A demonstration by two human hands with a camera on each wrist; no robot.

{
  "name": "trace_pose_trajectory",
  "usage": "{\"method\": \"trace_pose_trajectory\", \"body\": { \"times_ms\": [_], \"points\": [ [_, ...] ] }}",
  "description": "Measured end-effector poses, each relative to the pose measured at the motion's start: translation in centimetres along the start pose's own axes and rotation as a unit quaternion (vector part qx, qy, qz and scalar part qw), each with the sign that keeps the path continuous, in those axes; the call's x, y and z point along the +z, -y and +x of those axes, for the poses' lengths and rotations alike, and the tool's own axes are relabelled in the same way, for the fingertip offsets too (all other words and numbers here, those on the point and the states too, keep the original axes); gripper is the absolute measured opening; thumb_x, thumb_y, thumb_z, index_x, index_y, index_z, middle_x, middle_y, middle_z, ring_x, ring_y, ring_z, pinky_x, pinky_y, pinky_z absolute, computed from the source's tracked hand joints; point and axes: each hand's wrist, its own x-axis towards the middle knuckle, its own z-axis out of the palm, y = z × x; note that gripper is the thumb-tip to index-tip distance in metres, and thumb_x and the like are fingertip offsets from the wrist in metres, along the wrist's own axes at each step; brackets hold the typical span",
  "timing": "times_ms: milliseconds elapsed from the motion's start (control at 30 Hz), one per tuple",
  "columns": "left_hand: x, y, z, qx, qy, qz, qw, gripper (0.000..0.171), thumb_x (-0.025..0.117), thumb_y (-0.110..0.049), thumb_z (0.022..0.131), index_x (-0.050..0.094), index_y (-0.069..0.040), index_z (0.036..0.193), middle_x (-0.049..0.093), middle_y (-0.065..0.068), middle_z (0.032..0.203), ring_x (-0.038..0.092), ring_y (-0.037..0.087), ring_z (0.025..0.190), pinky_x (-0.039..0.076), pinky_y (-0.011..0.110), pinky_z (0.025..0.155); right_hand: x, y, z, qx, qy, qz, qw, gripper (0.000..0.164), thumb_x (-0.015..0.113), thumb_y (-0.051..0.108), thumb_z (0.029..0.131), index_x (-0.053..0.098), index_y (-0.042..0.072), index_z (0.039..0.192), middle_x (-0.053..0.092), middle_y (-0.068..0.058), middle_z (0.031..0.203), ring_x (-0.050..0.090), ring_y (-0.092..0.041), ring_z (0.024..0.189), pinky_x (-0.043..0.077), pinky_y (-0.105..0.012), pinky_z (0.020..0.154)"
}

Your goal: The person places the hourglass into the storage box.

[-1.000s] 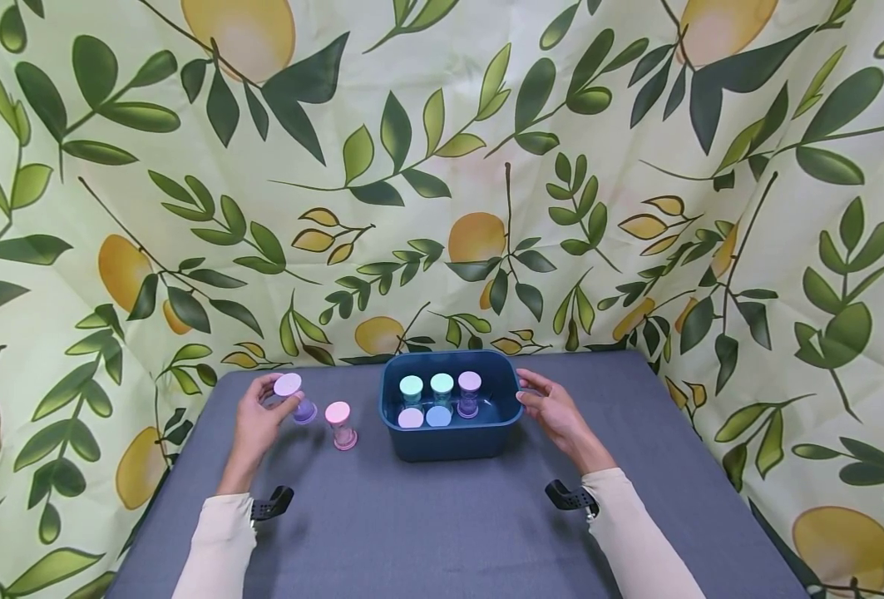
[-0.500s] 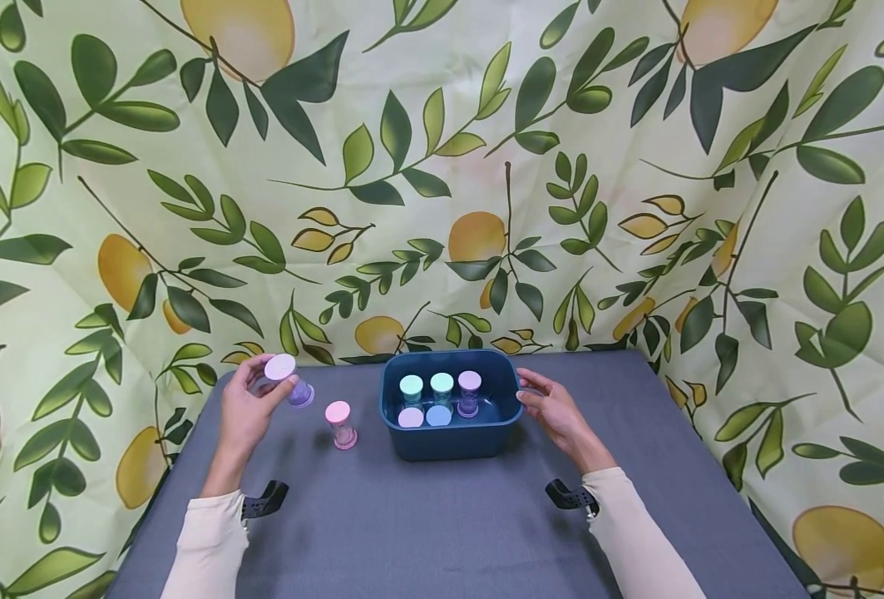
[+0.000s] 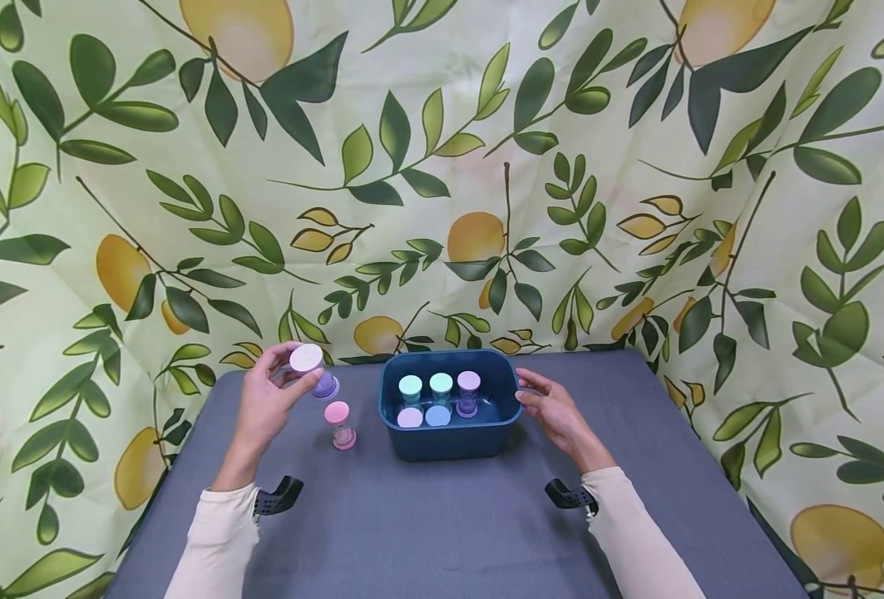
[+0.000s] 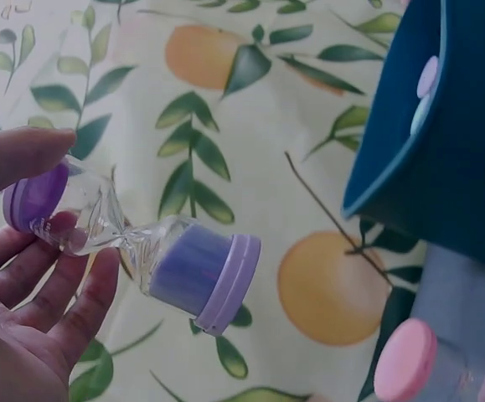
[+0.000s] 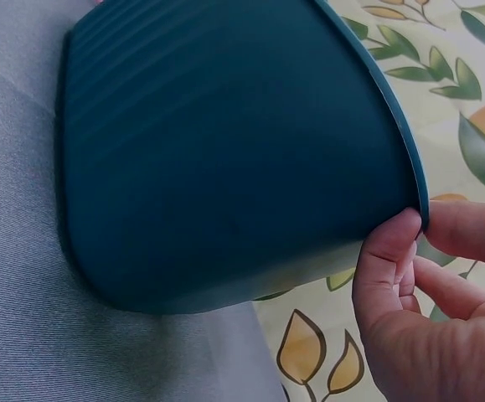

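My left hand [image 3: 265, 403] holds a purple hourglass [image 4: 188, 268] by one end cap, between thumb and fingers. It is tilted above the table, with purple sand gathered at the end away from the palm. Just below it in the head view, a pink hourglass [image 3: 341, 426] stands on the table. A dark blue bin [image 3: 449, 445] sits to its right, with several hourglasses inside. Among them are a purple one [image 3: 467, 393] and two with mint caps. My right hand [image 3: 557, 416] pinches the bin's right rim [image 5: 418, 180] between thumb and finger.
A grey cloth [image 3: 427, 532] covers the table. Behind and along both sides hangs a lemon-and-leaf printed curtain [image 3: 412, 274]. Black straps [image 3: 280, 497] go round both wrists, over pale sleeves.
My left hand has lifted the purple hourglass higher, first drifting slightly left, then moving right toward the bin. My right hand, the bin and the pink hourglass stay where they were.
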Motion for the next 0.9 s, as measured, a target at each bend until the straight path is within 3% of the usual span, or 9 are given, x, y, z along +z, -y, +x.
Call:
{"method": "trace_pose_trajectory", "body": {
  "times_ms": [233, 500, 900],
  "points": [
    [1.5, -0.9, 0.3, 0.013, 0.029, -0.016, 0.9994, 0.049, 0.077, -0.001, 0.081, 0.055, 0.005, 0.124, 0.060, -0.005, 0.109, 0.060, 0.000, 0.098, 0.049, 0.012, 0.086, 0.0, 0.1, 0.0, -0.002, 0.003, 0.000, 1.000, 0.052, 0.056, 0.007, 0.097, 0.044, 0.012, 0.147, 0.045, -0.010, 0.134, 0.051, -0.020, 0.111, 0.051, -0.019, 0.084],
    [3.5, -2.0, 0.3, 0.006, 0.079, -0.022, 0.9966, 0.050, 0.078, -0.005, 0.081, 0.055, 0.003, 0.124, 0.059, 0.015, 0.117, 0.059, 0.004, 0.101, 0.049, 0.013, 0.089, 0.2, 0.0, 0.0, 0.004, -0.007, -0.004, 1.000, 0.052, 0.056, 0.006, 0.097, 0.045, 0.014, 0.147, 0.045, -0.010, 0.135, 0.049, -0.022, 0.115, 0.051, -0.020, 0.085],
    [7.1, -2.3, 0.8, 0.016, 0.146, -0.066, 0.9870, 0.050, 0.077, -0.002, 0.080, 0.056, 0.001, 0.125, 0.061, 0.019, 0.120, 0.060, 0.008, 0.101, 0.051, 0.019, 0.087, 0.2, 0.1, 0.0, 0.000, -0.003, -0.004, 1.000, 0.050, 0.054, 0.006, 0.098, 0.044, 0.013, 0.147, 0.045, -0.010, 0.134, 0.051, -0.020, 0.111, 0.051, -0.022, 0.085]
  ]
}}
